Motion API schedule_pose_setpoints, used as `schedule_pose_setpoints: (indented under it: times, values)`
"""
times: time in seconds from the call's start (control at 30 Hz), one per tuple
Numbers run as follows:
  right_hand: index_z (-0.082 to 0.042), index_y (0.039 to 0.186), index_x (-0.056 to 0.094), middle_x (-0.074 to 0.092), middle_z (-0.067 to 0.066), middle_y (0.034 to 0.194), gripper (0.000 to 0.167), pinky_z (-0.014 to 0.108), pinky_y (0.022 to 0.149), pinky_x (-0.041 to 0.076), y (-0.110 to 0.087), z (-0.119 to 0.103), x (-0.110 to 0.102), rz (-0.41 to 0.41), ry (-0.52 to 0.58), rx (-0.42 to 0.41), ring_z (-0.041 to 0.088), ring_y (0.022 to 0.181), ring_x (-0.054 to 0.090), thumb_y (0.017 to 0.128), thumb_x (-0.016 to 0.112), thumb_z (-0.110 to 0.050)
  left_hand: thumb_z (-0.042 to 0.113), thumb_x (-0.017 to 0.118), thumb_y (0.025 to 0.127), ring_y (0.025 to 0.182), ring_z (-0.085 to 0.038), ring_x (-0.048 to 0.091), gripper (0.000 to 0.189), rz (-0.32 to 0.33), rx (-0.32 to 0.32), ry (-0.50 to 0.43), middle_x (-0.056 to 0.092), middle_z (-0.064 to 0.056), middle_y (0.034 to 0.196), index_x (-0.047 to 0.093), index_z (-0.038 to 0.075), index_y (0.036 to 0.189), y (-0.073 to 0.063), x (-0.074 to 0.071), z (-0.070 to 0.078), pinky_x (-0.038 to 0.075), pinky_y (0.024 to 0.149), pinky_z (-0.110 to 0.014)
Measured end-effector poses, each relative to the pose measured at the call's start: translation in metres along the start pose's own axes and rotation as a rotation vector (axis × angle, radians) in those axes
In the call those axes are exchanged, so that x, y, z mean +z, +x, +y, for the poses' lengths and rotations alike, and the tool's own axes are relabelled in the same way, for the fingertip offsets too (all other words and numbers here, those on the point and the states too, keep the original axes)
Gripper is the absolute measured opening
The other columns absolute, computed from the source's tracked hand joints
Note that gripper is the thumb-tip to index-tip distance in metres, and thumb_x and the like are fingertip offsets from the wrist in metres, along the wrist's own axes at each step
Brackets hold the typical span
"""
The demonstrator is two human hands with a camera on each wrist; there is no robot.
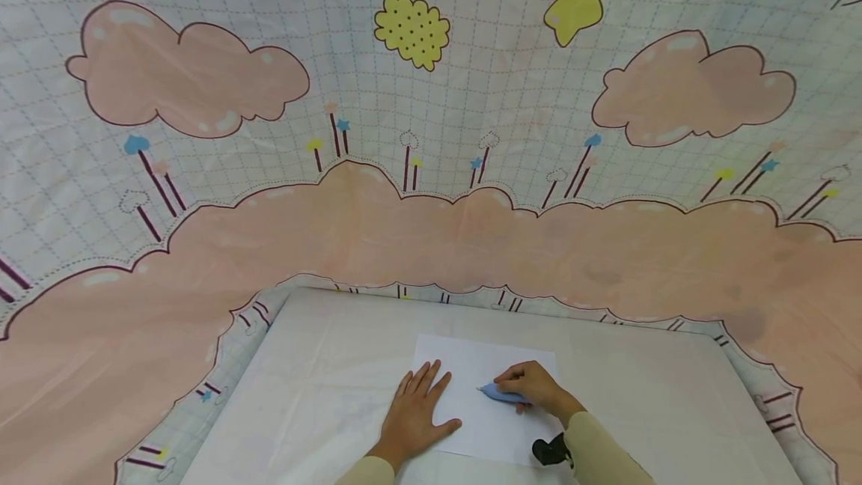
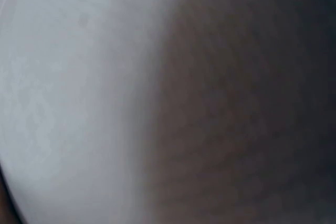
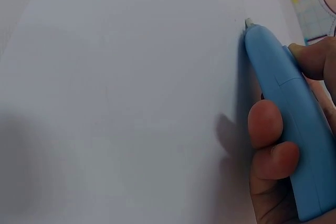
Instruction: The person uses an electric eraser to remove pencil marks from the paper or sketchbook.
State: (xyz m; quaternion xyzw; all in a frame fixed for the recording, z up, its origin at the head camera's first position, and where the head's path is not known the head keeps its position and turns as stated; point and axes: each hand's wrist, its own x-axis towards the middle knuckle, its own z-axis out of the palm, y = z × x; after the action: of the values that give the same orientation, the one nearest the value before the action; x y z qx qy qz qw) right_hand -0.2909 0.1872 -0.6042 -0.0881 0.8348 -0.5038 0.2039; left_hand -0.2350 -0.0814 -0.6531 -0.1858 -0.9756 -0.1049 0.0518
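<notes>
A sheet of white paper (image 1: 485, 358) lies on the white-covered table. My left hand (image 1: 414, 412) rests flat on its left part, fingers spread and thumb pointing right. My right hand (image 1: 536, 386) grips a thick, light-blue pen-shaped tool (image 3: 286, 98) with a short pale tip. In the right wrist view, fingers curl round the tool's body from below while another digit presses near a raised part on its side. The tip points left, close over the paper. Blurred, dark skin fills most of the left wrist view.
The white tabletop (image 1: 323, 365) extends around the paper on both sides. A black wrist camera (image 1: 551, 450) sits by the right sleeve, over the paper's lower right corner. Behind the table hangs a patterned cloth (image 1: 431, 238) with pink clouds.
</notes>
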Motion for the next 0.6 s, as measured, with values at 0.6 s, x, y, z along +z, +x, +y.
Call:
schedule_pose_setpoints:
  times: [0.6]
  values:
    - [-0.007, 0.101, 0.077, 0.068, 0.003, 0.092, 0.019, 0.020, 0.045, 0.040, 0.0041, -0.0035, 0.0051, -0.002, -0.006, -0.004, 0.007, 0.045, 0.052, 0.088, 0.074, -0.019, 0.082, 0.036, 0.085, 0.150, -0.023, 0.023, 0.087, -0.001, -0.005, -0.006, 0.027, 0.001, 0.162, 0.039, 0.027, 0.152, 0.0010, 0.0014, 0.0007, 0.022, 0.120, -0.050]
